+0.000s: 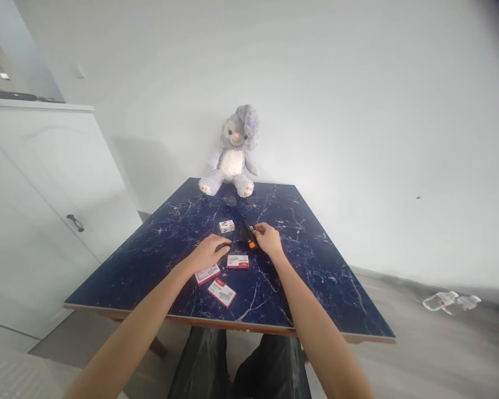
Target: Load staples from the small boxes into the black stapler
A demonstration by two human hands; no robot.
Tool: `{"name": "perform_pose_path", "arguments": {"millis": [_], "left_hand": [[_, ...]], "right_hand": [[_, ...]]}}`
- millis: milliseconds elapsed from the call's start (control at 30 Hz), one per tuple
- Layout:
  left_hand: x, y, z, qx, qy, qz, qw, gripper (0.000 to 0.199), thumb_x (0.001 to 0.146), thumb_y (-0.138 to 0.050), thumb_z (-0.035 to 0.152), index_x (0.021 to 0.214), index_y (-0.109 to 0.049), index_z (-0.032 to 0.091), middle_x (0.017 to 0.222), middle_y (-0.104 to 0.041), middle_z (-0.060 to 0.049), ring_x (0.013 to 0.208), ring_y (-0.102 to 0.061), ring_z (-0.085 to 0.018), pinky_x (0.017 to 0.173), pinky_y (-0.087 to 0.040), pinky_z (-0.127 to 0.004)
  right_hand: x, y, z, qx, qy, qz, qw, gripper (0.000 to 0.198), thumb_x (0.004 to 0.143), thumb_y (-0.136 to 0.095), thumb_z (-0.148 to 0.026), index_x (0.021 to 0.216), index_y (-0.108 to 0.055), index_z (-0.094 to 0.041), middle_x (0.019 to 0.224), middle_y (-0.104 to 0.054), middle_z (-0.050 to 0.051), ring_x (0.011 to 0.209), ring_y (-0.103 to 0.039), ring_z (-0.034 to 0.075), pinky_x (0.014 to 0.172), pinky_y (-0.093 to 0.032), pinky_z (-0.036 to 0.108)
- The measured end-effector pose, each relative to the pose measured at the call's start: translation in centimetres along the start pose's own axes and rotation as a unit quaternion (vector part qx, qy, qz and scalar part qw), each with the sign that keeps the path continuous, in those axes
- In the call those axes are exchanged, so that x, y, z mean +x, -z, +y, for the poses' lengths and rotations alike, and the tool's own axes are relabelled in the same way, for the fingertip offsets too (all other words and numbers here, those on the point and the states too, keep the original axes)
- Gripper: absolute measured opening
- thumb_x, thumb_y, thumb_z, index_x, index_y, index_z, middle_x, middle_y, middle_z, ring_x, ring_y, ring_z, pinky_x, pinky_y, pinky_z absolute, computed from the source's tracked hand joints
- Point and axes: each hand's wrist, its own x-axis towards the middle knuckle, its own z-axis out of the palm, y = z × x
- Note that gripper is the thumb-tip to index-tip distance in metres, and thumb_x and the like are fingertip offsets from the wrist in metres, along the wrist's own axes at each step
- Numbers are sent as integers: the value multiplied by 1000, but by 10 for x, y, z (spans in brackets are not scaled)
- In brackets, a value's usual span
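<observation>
My right hand [268, 239] is closed on the side of a black stapler [246, 230] with an orange part at its near end. My left hand [208, 252] has its fingers curled around a small black object [222, 245], mostly hidden, whose kind I cannot make out. Just below the hands lies a red-and-white staple box [238, 261]. Another staple box [207, 274] lies partly under my left wrist, and a third staple box [222, 292] lies at an angle nearer the front edge. Beyond my left hand sits a small white box [227, 226] with a dark picture on it.
A grey plush rabbit [232, 158] sits at the far end of the dark blue marbled table [307, 266], against the wall. To the left is a white cabinet [45, 210]. Clear plastic bottles [451, 301] lie on the floor at right.
</observation>
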Motion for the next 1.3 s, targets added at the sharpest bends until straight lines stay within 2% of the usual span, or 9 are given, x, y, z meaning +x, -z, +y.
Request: {"name": "perform_pose_path", "arguments": {"millis": [200, 333, 500, 567, 667, 733, 833, 1100, 1300], "left_hand": [[-6, 6, 14, -13, -24, -39, 999, 38, 91, -58, 50, 118, -70, 27, 119, -70, -8, 110, -60, -27, 97, -45, -40], [-10, 5, 24, -12, -46, -82, 996, 41, 84, -68, 49, 121, -69, 29, 118, -69, -7, 109, -60, -27, 96, -44, -39], [-6, 3, 21, 57, 5, -21, 998, 43, 82, -66, 53, 115, -69, 26, 95, -69, -8, 92, -62, -27, 83, -45, -37], [-4, 1, 18, 68, 24, -6, 997, 52, 83, -63, 60, 120, -67, 25, 89, -69, -7, 87, -62, -27, 78, -45, -36], [-3, -1, 15, 28, 13, -42, 999, 58, 83, -61, 63, 125, -65, 23, 84, -69, -6, 79, -62, -24, 73, -44, -33], [-3, -2, 16, -9, 3, -71, 997, 59, 80, -65, 62, 124, -66, 23, 83, -70, -4, 73, -62, -21, 69, -45, -31], [-3, -1, 19, -42, 13, -70, 997, 59, 78, -67, 63, 122, -68, 23, 86, -71, -4, 71, -63, -20, 65, -45, -29], [-3, -2, 15, 20, 18, -31, 999, 43, 87, -60, 56, 113, -66, 23, 77, -66, -5, 80, -60, -24, 69, -42, -32], [-5, 4, 16, 4, 3, -49, 999, 36, 89, -57, 54, 105, -66, 22, 82, -68, -6, 84, -60, -25, 75, -44, -35]], "right_hand": [[-1, 9, 2, -37, -34, -10, 999, 17, 86, -60, -26, 93, -74, -23, 97, -76, 3, 94, -70, 19, 85, -51, 28], [-3, 11, 0, -52, -24, -23, 998, 16, 85, -62, -26, 92, -76, -24, 94, -76, 4, 91, -71, 20, 82, -51, 27], [-6, 10, -4, -70, 11, -49, 996, 26, 81, -57, -11, 96, -74, -22, 95, -76, 5, 92, -71, 20, 81, -51, 25], [-8, 11, -5, -44, 26, -80, 996, 29, 81, -53, -8, 99, -72, -21, 96, -76, 5, 83, -72, 18, 75, -53, 23], [-13, 12, -10, 1, 42, -155, 987, 29, 86, -49, -7, 104, -68, -19, 101, -75, 5, 65, -71, 13, 63, -53, 20], [-17, 13, -15, 20, 48, -203, 978, 28, 88, -46, -6, 105, -65, -18, 102, -75, 5, 61, -70, 12, 58, -52, 18], [-21, 12, -22, 22, 49, -238, 970, 28, 88, -44, -5, 104, -64, -17, 100, -75, 7, 61, -71, 13, 55, -51, 18], [-25, 11, -25, 7, 59, -255, 965, 24, 85, -46, -2, 98, -61, -16, 98, -74, 7, 56, -70, 12, 51, -48, 17], [-26, 14, -28, -5, 60, -256, 965, 24, 83, -49, -2, 98, -61, -16, 94, -74, 6, 57, -70, 12, 54, -47, 17]]}}
